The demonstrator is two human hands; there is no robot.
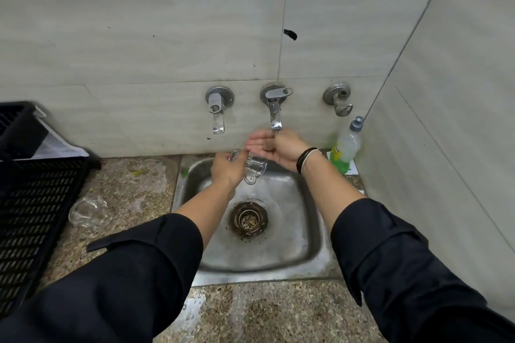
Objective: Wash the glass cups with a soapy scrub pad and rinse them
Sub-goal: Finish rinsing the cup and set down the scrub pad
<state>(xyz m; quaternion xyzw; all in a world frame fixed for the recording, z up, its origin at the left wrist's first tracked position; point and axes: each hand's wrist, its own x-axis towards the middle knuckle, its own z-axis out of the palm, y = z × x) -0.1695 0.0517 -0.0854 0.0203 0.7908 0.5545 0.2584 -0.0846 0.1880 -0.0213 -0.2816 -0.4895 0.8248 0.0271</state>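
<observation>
The steel sink [301,245] is the landmark: a small square basin set into a speckled stone surface [131,184], its back rim right against the tiled wall and a side wall standing close beyond its right rim. Its basin floor lies bare around the drain [249,219]. Left of the sink a black slatted crate [33,203] takes the far edge of the surface, and a second glass cup [87,211] lies between crate and sink rim, apart from both. At the sink's back right corner a dish soap bottle [345,147] stands against the wall.

Over the back half of the sink, the left hand [227,170] holds a clear glass cup [255,168] with a handle, its fingers curled round the cup's left side. The cup is tilted, above the basin and touching nothing else that can be told. The right hand [278,149] is cupped just under the spout of the middle tap [274,111], fingers relaxed and slightly apart, holding nothing; it sits just above and right of the cup.
</observation>
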